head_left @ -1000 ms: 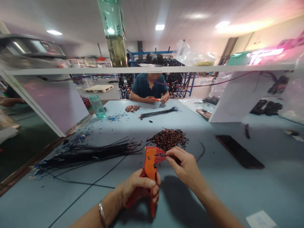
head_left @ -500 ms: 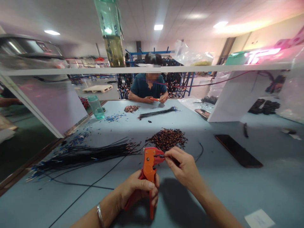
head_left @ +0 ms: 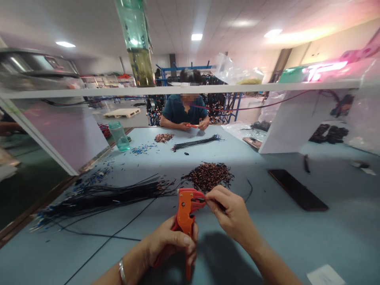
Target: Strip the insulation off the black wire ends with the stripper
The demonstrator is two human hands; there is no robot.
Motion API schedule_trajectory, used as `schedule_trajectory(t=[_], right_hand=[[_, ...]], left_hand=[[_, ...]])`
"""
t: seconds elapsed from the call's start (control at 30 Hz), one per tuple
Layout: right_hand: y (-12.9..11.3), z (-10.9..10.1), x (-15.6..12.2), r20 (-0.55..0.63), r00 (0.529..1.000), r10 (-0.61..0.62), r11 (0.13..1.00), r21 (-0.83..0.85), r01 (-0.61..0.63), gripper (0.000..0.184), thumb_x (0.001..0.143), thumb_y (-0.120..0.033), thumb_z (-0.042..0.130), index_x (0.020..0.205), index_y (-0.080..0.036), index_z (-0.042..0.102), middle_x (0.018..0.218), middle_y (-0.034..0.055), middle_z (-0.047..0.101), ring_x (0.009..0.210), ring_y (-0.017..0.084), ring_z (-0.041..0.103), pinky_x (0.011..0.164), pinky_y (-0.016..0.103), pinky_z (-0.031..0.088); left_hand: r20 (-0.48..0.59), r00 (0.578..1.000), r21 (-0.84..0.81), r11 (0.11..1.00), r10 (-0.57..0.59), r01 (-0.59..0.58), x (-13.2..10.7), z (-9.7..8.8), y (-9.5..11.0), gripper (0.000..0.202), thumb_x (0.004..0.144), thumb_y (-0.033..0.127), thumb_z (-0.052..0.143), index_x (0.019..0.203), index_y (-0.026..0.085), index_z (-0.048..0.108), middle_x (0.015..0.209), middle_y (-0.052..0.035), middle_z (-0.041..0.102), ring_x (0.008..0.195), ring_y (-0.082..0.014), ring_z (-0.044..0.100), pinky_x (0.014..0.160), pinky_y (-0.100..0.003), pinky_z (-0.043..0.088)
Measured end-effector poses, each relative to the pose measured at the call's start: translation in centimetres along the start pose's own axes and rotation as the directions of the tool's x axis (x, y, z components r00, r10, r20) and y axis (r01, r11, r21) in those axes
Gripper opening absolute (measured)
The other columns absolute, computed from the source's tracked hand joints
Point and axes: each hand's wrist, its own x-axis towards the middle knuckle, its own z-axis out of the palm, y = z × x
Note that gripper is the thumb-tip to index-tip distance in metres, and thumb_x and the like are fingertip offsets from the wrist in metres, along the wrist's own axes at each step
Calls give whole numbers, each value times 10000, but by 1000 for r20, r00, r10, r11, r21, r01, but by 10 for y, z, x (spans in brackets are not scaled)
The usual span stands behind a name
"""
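My left hand [head_left: 175, 241] is wrapped round the handles of an orange and red wire stripper [head_left: 185, 211], which stands upright with its jaws facing right. At those jaws, my right hand [head_left: 230, 208] pinches a thin black wire [head_left: 249, 190]; its blue-tipped end shows beyond the hand, and the fingers hide the part they grip. A heap of short black and copper-coloured scraps [head_left: 209, 176] lies just behind the tool. To the left lies a bundle of long black wires [head_left: 109, 202], with bare copper ends at the right and blue ends at the left.
A dark phone [head_left: 297, 190] lies at right. Across the table [head_left: 341, 237], a person [head_left: 185, 111] works with a red tool beside another wire bundle [head_left: 196, 142]. A white shelf [head_left: 178, 90] spans overhead. A green bottle [head_left: 119, 136] stands far left.
The view has tilted slightly, so the scene sits a little lower. Both hands and the wire stripper keep nearly the same position, the fingers still at the jaws.
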Motion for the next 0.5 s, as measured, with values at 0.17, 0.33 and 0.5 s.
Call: schedule_trajectory(t=[0.17, 0.33, 0.5], right_hand=[[-1, -1, 0, -2, 1000, -20, 1000, 17, 20, 208, 927, -186, 496, 784, -191, 647, 726, 30, 574, 640, 135, 547, 598, 221, 426], [-2, -1, 0, 0, 1000, -20, 1000, 18, 20, 211, 925, -181, 495, 773, -184, 641, 730, 29, 566, 640, 133, 543, 600, 222, 422], [-1, -1, 1, 8, 1000, -11, 1000, -5, 11, 219, 928, -180, 490, 763, -186, 633, 714, 26, 555, 639, 135, 533, 593, 227, 409]], left_hand=[[1, 1000, 26, 999, 19, -19, 0, 2, 1, 213, 609, 266, 730, 708, 114, 620, 550, -17, 568, 502, -161, 576, 586, -327, 485], [-15, 1000, 10, 1000, 11, -11, 1, 4, 0, 235, 615, 272, 753, 694, 131, 583, 534, -2, 549, 473, -139, 546, 566, -312, 470], [-23, 1000, 6, 1000, 13, -13, 3, 3, -4, 276, 631, 297, 763, 664, 149, 532, 502, 15, 520, 437, -125, 517, 519, -289, 447]])
